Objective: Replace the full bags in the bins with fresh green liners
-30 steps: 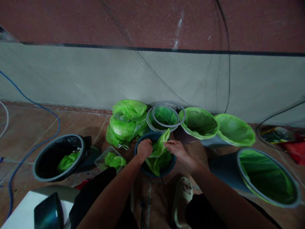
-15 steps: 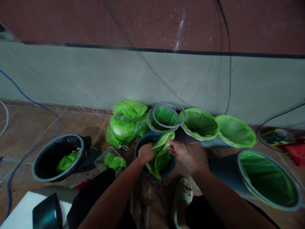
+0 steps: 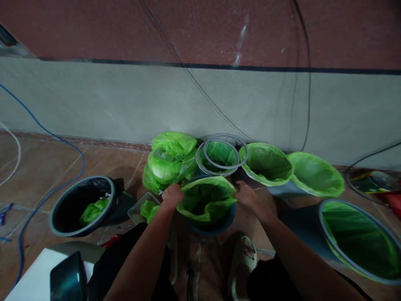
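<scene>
A green trash bag hangs in a dark blue trash bin on the floor between my feet, its mouth spread wide. My left hand is closed on the bag's left edge. On the opposite side my right hand grips the right edge, fingers partly hidden. The bag's far edge stands above the bin's rim, while its near edge sags inside. Behind this bin, two loose grey rings lie over another bin lined with a green bag.
Green-lined bins stand along the wall and to the right. A pile of green bags sits left of centre. Further left are a clear tray, a black-lined bin, a phone and a blue cable.
My hands have moved apart, left hand to the left and right hand to the right. The bunched bag is now pulled open into a wide mouth over the bin.
</scene>
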A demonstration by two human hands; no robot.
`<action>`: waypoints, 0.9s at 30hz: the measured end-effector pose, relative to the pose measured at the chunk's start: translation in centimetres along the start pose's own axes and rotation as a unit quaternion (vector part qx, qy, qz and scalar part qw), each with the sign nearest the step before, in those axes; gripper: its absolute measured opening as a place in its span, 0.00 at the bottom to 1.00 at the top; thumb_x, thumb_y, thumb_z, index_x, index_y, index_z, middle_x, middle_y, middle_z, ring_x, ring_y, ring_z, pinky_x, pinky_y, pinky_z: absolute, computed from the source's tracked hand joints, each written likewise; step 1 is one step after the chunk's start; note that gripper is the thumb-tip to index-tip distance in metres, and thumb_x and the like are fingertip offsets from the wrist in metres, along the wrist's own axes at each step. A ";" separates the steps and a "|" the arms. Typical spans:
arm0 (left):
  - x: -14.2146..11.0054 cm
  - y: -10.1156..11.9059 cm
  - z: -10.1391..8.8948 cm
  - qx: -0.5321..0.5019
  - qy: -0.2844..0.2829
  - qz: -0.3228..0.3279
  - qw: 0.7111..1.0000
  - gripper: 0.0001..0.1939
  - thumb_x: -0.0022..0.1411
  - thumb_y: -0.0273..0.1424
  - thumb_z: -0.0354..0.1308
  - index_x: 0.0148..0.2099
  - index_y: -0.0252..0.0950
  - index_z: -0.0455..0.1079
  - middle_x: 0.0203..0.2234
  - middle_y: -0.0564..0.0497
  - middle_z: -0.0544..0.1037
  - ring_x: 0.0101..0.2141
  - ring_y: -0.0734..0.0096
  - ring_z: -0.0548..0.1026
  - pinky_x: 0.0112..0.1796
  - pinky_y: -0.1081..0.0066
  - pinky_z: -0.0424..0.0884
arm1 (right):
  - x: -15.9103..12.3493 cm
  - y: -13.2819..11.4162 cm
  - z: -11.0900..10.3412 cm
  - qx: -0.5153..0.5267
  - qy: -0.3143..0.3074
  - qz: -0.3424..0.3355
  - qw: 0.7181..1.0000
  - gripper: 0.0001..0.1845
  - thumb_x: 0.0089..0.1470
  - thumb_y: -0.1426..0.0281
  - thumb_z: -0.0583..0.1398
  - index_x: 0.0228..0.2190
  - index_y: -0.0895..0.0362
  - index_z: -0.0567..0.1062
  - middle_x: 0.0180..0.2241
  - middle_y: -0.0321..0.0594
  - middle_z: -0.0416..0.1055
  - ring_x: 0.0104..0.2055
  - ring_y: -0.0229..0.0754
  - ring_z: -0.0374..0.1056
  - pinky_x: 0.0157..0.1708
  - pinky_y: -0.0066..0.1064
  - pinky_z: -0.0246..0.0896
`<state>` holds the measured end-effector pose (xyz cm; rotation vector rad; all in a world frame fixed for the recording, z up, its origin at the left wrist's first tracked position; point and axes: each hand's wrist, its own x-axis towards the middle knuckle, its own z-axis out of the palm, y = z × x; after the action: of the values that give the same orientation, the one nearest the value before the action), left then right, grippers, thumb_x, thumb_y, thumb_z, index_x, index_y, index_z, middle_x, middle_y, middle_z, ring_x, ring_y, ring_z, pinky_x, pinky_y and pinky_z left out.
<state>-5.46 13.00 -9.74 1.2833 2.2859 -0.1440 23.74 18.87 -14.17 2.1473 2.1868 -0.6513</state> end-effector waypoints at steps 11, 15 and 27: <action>-1.3 7.1 3.5 0.072 0.098 0.226 0.967 0.18 0.60 0.31 0.54 0.52 0.33 0.67 0.50 0.39 0.73 0.52 0.53 0.69 0.52 0.56 0.64 | 1.6 -6.0 2.5 0.007 0.085 0.003 0.996 0.16 0.53 0.67 0.59 0.44 0.59 0.75 0.45 0.50 0.73 0.47 0.48 0.70 0.46 0.33 0.61; 0.5 7.5 5.2 0.038 0.094 0.202 0.974 0.16 0.64 0.26 0.46 0.52 0.32 0.68 0.46 0.39 0.76 0.48 0.58 0.73 0.50 0.61 0.67 | 1.5 -5.1 2.9 0.006 0.096 -0.004 0.995 0.11 0.55 0.73 0.56 0.36 0.60 0.77 0.40 0.48 0.74 0.41 0.43 0.71 0.41 0.29 0.60; 3.5 6.5 2.8 -0.083 0.060 0.141 0.985 0.14 0.64 0.30 0.50 0.45 0.37 0.76 0.41 0.47 0.80 0.42 0.67 0.77 0.44 0.72 0.69 | 3.7 -4.1 3.5 0.281 0.154 0.120 0.940 0.15 0.51 0.70 0.53 0.35 0.60 0.78 0.34 0.46 0.78 0.35 0.45 0.73 0.34 0.29 0.64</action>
<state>-0.59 18.33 -12.85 1.5433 2.1310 0.2229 18.62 21.47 -17.28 2.9166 1.9787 -1.0940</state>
